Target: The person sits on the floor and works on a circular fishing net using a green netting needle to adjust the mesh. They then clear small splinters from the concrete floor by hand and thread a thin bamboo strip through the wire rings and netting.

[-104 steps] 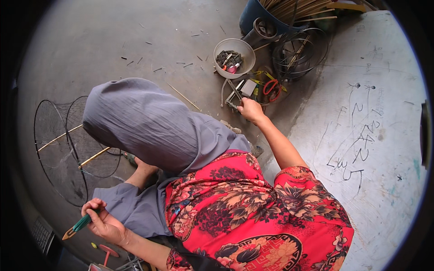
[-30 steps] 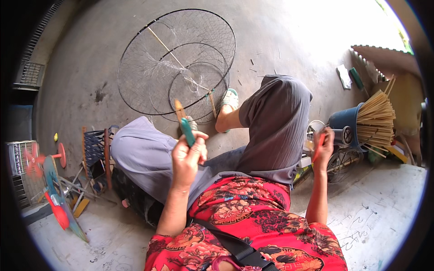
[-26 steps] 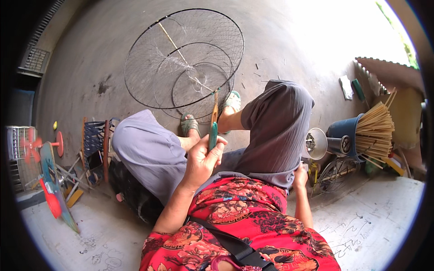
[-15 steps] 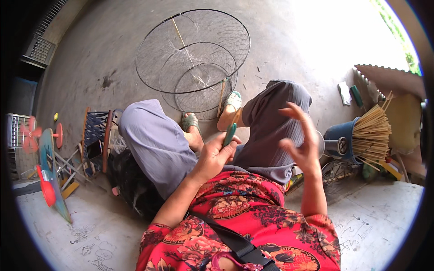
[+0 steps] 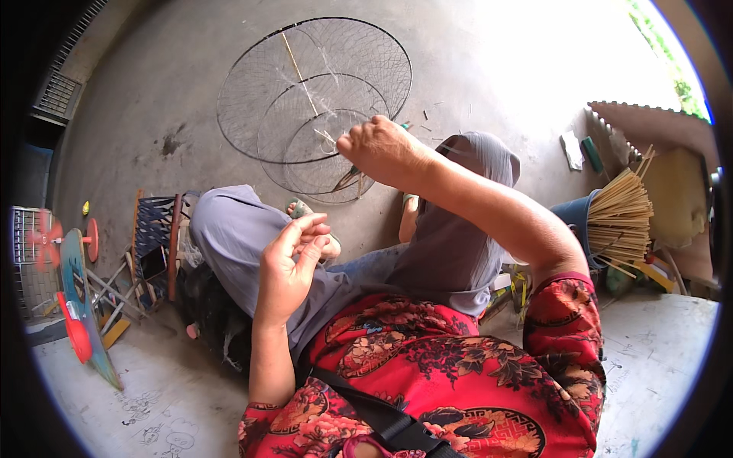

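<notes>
My right hand point(image 5: 385, 156) is closed around a slim tool with a green end point(image 5: 406, 126) and a narrow pointed end point(image 5: 348, 179). Its exact kind is unclear, as the fist covers its middle. That hand reaches across over the near part of a round net cage point(image 5: 411, 72) of dark hoops and mesh on the floor. A thin tan stick point(image 5: 298, 72) and pale strands lie across the mesh. Above my left thigh, my left hand point(image 5: 286, 267) is raised with bent fingers and the thumb apart, and nothing visible in it.
To the right, a blue bucket point(image 5: 571, 214) holds many thin wooden sticks point(image 5: 620, 221). A folding chair point(image 5: 156, 229) with dark webbing and a blue board point(image 5: 84, 305) with red wheels stand at the left. Foam mats point(image 5: 649, 126) lean at the far right.
The green tool has passed from my left hand to my right. My right hand has swung forward and left over the net; my left hand has drawn back leftward and opened.
</notes>
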`<state>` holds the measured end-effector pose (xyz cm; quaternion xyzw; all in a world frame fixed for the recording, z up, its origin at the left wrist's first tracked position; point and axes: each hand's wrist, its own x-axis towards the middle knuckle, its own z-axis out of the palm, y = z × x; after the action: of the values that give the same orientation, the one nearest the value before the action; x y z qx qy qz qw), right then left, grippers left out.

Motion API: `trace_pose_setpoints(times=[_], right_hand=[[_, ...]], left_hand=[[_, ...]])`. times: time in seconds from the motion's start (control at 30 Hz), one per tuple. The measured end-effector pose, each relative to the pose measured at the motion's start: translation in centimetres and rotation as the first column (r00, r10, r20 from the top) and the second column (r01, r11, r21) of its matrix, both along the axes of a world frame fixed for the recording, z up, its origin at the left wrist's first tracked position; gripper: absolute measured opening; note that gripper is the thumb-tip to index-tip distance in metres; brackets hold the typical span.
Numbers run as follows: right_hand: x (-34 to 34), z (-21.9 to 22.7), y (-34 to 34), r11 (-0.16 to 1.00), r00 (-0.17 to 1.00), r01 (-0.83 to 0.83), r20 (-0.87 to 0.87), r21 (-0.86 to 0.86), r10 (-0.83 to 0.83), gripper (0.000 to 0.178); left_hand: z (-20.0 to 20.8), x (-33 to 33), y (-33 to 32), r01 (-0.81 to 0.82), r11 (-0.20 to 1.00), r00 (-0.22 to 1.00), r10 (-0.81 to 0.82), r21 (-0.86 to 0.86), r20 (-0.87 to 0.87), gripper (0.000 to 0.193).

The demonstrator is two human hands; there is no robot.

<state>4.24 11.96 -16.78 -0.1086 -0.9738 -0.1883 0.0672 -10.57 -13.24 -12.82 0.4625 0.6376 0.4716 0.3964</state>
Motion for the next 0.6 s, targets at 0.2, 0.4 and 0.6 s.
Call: trace_pose_setpoints(times=[0.2,0.4,0.6], right_hand=[[2.2,2.1,12.7,1.0,0.985,0.002,-0.174,0.008,-0.001,0.021],[11.1,0.9,34.2,0.463,0.704,0.541,0.076,-0.702,-0.707,0.038],[33.1,-11.4,45.5,0.216,0.272,0.819,0.029,-0.531,-0.962,0.048]], left_hand=[[-1.6,0.9,5.5,0.148,0.987,0.984,-0.152,-0.06,-0.087,0.027],[-4.1,-2.2,10.4,-0.001,0.992,0.998,-0.007,-0.123,-0.063,0.023],[-3.8,-5.6,12.9,-0.163,0.984,0.967,0.145,-0.072,-0.208,0.02]])
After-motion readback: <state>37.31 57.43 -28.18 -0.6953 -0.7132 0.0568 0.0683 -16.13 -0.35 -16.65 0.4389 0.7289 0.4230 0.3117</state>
